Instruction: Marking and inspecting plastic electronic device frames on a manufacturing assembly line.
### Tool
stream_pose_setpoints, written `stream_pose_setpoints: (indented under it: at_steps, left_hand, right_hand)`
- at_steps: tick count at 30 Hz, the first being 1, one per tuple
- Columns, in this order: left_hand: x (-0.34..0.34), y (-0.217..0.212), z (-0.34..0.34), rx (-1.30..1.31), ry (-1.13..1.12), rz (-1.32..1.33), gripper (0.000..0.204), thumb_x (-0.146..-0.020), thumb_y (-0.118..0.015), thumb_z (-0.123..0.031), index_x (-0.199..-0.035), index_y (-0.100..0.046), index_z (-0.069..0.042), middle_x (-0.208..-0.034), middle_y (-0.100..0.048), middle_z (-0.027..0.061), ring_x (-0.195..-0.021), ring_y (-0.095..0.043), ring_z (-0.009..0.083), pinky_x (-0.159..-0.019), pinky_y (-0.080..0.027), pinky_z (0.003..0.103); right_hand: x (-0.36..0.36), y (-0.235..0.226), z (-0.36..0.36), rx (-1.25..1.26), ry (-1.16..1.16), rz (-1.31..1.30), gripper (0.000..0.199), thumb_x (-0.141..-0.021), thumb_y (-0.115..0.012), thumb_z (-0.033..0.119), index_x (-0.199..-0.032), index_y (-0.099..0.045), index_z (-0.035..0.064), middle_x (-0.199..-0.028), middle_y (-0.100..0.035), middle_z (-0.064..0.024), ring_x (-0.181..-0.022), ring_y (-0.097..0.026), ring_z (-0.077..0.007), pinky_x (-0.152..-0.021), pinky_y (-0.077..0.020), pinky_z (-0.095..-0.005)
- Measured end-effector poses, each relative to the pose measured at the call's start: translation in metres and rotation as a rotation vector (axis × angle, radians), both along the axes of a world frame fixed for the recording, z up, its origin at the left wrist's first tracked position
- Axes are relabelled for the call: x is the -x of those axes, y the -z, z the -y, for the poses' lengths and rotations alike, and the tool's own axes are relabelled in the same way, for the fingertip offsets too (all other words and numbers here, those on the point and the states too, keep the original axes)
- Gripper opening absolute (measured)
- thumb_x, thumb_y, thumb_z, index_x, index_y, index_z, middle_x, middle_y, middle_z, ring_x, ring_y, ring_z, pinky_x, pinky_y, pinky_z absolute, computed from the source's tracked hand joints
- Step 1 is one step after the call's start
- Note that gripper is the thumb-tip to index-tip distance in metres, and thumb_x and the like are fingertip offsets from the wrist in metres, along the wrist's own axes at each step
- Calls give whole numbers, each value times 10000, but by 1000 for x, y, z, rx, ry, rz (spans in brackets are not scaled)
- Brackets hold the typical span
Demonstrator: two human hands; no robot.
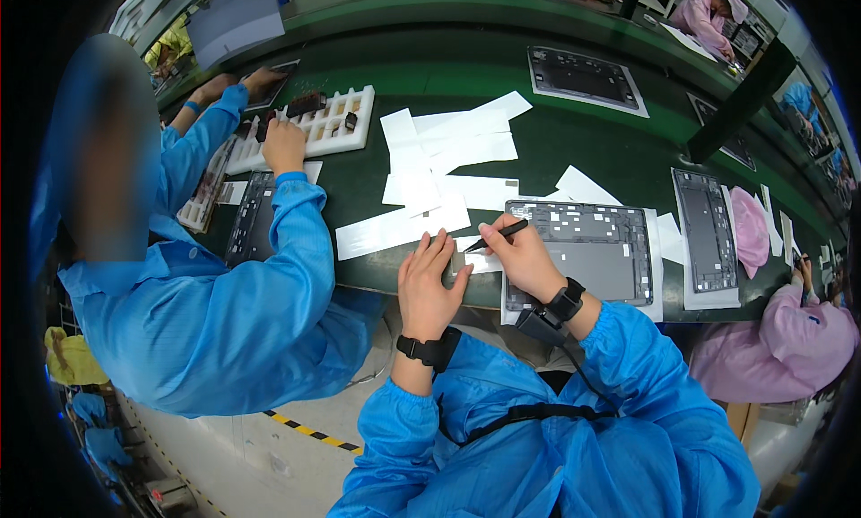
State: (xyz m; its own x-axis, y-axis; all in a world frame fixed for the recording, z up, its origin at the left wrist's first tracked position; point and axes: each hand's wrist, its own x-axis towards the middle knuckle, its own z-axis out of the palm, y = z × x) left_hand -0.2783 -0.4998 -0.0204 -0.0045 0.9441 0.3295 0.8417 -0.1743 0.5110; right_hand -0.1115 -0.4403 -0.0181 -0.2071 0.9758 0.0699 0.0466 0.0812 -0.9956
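My right hand [531,265] is closed around slim black tweezers [493,237], their pointed tip angled down to the left. Under that tip lies a small white sheet [485,261] with a greyish patch near its left end. My left hand [427,289] rests at the sheet's left side, fingers stretched out and thumb apart, touching or nearly touching it. Close to my right wrist is a dark grey tablet back housing [596,271] with several small pale pieces along its upper part. It lies on a white sheet that shows at its edges.
Loose white strips [448,146] overlap on the green table [350,60]. More housings [587,77] lie at the back and right [705,217], near a pink cap [749,231]. A co-worker in blue [215,330] reaches over a white foam tray [345,128] at left. A dark post [740,114] stands at right.
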Motion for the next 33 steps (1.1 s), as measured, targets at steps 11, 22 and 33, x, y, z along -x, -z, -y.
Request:
stream_pose_setpoints:
  at_steps: [11,22,33]
  left_hand:
    - [-1,-1,-1,3,0,-3,444,-837,-717,-281,-1218,-655,-62,-1357,-579,85,-1337,-460,289,-1064,-346,440]
    - [0,-2,-1,-4,2,0,443,-828,-725,-274,-1211,-659,-61,-1347,-586,90,-1331,-466,293,-1068,-347,435]
    - [-4,-2,-2,-7,7,13,438,-818,-735,-250,-1204,-660,-57,-1346,-586,92,-1327,-471,291,-1066,-352,437]
  right_hand:
    - [-2,4,-2,-37,18,87,290,-950,-620,274,-826,-603,12,-609,-582,-43,-558,-522,-98,-509,-402,-292]
    - [-2,-18,2,-66,45,261,272,-934,-626,251,-835,-606,-2,-592,-605,-102,-529,-576,-155,-498,-422,-310]
    - [-13,-24,-1,-54,74,32,136,-928,-619,148,-956,-631,15,-723,-639,-25,-625,-580,-87,-553,-443,-252]
